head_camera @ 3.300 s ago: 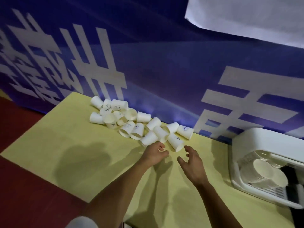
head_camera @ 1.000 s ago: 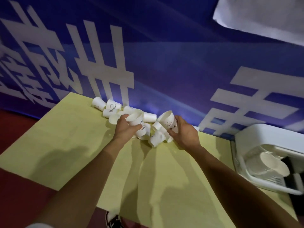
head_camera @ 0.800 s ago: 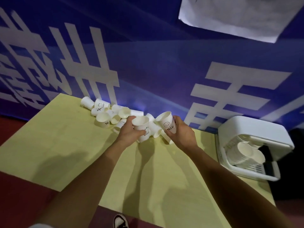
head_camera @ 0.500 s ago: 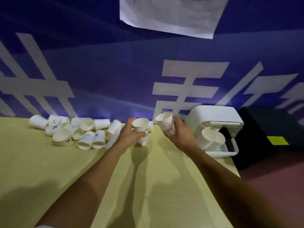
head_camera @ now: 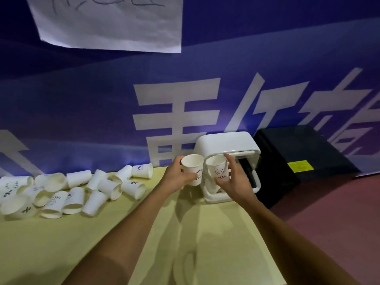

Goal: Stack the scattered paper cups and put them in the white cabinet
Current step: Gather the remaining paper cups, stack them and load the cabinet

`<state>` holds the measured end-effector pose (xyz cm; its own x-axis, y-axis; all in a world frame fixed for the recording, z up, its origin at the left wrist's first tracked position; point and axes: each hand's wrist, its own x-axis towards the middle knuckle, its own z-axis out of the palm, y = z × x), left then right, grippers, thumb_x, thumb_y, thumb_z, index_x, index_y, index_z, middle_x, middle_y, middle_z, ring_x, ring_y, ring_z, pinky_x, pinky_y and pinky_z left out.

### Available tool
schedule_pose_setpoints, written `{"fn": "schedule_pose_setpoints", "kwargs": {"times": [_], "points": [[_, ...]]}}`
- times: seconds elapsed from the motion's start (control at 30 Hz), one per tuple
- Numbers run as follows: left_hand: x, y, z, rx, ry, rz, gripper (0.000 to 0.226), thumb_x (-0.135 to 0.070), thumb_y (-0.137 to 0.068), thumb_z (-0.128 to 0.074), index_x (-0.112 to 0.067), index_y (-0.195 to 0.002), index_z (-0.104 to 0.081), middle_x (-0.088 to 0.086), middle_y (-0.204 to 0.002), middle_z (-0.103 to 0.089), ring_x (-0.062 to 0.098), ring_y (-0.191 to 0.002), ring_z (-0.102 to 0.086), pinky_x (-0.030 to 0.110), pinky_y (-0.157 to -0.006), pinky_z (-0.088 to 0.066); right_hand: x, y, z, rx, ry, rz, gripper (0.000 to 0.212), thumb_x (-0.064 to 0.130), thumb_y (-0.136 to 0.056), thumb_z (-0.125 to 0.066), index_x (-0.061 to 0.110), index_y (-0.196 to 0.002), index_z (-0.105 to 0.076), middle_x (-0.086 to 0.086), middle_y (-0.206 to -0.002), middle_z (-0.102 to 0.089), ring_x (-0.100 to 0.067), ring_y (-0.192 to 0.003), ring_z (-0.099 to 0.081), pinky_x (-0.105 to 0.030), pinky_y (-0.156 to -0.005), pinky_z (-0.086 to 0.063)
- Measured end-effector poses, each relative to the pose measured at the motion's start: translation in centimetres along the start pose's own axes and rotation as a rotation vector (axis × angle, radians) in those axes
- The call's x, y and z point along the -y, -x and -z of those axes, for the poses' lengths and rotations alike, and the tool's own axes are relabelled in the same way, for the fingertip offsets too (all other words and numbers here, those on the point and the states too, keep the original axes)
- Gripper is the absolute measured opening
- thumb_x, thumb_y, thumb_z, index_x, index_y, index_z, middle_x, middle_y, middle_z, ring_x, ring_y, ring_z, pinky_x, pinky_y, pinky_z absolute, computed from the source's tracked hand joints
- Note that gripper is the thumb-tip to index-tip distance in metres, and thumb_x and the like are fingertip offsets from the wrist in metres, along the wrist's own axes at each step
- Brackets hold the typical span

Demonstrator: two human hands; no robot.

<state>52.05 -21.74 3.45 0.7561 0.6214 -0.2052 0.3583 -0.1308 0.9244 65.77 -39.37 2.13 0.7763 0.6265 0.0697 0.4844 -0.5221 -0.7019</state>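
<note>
paper cups [head_camera: 72, 190] heaped far left | left hand [head_camera: 176, 178] grips lettered cup [head_camera: 192, 168] | right hand [head_camera: 236, 183] grips smiley cup [head_camera: 218, 169] at white cabinet [head_camera: 226, 141]

Long bare forearms [head_camera: 133, 233], bare left grip [head_camera: 178, 176], bare right grip [head_camera: 236, 183]

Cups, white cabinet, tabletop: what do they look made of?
The cups look like thin paper: matte white, rolled rims, printed doodles. The white cabinet is probably moulded plastic: smooth, slight sheen, rounded corners. The tabletop is pale yellow, flat, matte; laminate or painted board, can't tell.
</note>
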Motion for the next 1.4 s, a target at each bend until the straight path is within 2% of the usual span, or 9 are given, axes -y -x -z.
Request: {"fn": "schedule_pose_setpoints", "kwargs": {"times": [0.07, 0.2, 0.37, 0.5, 0.7, 0.8, 0.97, 1.13, 1.4], "points": [[-1.4, -0.8, -3.0, -0.001, 0.015, -0.018, 0.064, -0.027, -0.071, -0.084, -0.031, -0.124, -0.048, -0.008, -0.120, -0.062, 0.010, -0.104, -0.061, 0.028, -0.080, -0.052, -2.7, -0.7, 1.8, -0.004, -0.066, -0.031, 0.091, 0.038, -0.075, -0.080, 0.040, -0.149, -0.027, 0.004, -0.141, -0.054, -0.018, -0.125, -0.055, -0.042, -0.101, -0.051], [-3.4, -2.0, -8.7, -0.013, -0.001, -0.029, 0.065, -0.029, -0.070, -0.086, -0.031, -0.123, -0.049, -0.008, -0.117, -0.063, 0.013, -0.108, -0.061, 0.038, -0.092, -0.053, -7.7, -1.8, 4.8, -0.019, -0.110, -0.084, 0.079, 0.045, -0.065, -0.075, 0.055, -0.129, -0.030, 0.019, -0.118, -0.061, -0.014, -0.107, -0.062, -0.039, -0.087, -0.055], [-4.1, -2.8, -12.3, -0.117, -0.055, -0.009, 0.071, -0.026, -0.071, -0.086, -0.027, -0.130, -0.046, -0.004, -0.122, -0.060, 0.016, -0.109, -0.058, 0.038, -0.094, -0.051, -11.2, -3.5, 6.2, -0.005, -0.092, -0.146, 0.081, 0.027, -0.069, -0.077, 0.037, -0.134, -0.030, 0.005, -0.122, -0.061, -0.024, -0.110, -0.061, -0.044, -0.086, -0.055], [-4.2, -3.3, -13.6, -0.126, -0.070, -0.009, 0.074, -0.022, -0.072, -0.086, -0.028, -0.132, -0.044, -0.004, -0.126, -0.058, 0.017, -0.114, -0.055, 0.040, -0.099, -0.049, -13.4, -4.3, 6.0, 0.011, -0.059, -0.154, 0.087, 0.017, -0.077, -0.073, 0.033, -0.147, -0.024, -0.003, -0.133, -0.057, -0.030, -0.117, -0.058, -0.049, -0.089, -0.054], [-3.2, -3.4, -14.8, -0.044, -0.132, -0.084, 0.074, -0.027, -0.070, -0.088, -0.035, -0.130, -0.047, -0.014, -0.124, -0.058, 0.005, -0.113, -0.055, 0.031, -0.092, -0.053, -15.2, -5.3, 4.8, 0.062, 0.041, -0.185, 0.088, 0.013, -0.080, -0.069, 0.027, -0.154, -0.024, -0.009, -0.144, -0.049, -0.035, -0.127, -0.050, -0.048, -0.096, -0.051], [-2.5, -3.4, -16.0, 0.007, -0.145, -0.071, 0.069, -0.024, -0.069, -0.087, -0.048, -0.120, -0.047, -0.026, -0.117, -0.058, -0.008, -0.107, -0.055, 0.017, -0.082, -0.053, -15.9, -6.2, 4.2, 0.103, 0.099, -0.172, 0.094, 0.018, -0.082, -0.073, 0.028, -0.157, -0.018, -0.008, -0.146, -0.046, -0.034, -0.130, -0.048, -0.048, -0.099, -0.050], [-1.4, -3.3, -17.6, 0.005, -0.147, -0.041, 0.067, -0.030, -0.067, -0.086, -0.043, -0.121, -0.048, -0.031, -0.111, -0.058, -0.017, -0.104, -0.052, 0.004, -0.073, -0.045, -17.0, -7.5, 3.1, 0.131, 0.129, -0.178, 0.085, 0.019, -0.085, -0.070, 0.026, -0.154, -0.021, -0.007, -0.147, -0.043, -0.033, -0.131, -0.045, -0.047, -0.101, -0.047], [0.6, -2.2, -18.5, 0.042, -0.219, -0.022, 0.069, -0.041, -0.062, -0.080, -0.047, -0.122, -0.046, -0.029, -0.111, -0.059, -0.010, -0.103, -0.055, 0.020, -0.077, -0.053, -17.7, -8.1, 1.9, 0.184, 0.133, -0.192, 0.080, 0.010, -0.083, -0.073, 0.024, -0.148, -0.029, -0.009, -0.142, -0.047, -0.032, -0.128, -0.048, -0.048, -0.101, -0.049], [2.4, -2.8, -19.1, 0.074, -0.280, 0.006, 0.070, -0.043, -0.064, -0.078, -0.048, -0.124, -0.044, -0.027, -0.115, -0.059, -0.011, -0.108, -0.053, 0.026, -0.091, -0.054, -18.5, -8.7, 1.4, 0.212, 0.242, -0.206, 0.081, 0.029, -0.083, -0.078, 0.013, -0.149, -0.034, -0.009, -0.143, -0.044, -0.030, -0.132, -0.045, -0.043, -0.101, -0.048]]}}
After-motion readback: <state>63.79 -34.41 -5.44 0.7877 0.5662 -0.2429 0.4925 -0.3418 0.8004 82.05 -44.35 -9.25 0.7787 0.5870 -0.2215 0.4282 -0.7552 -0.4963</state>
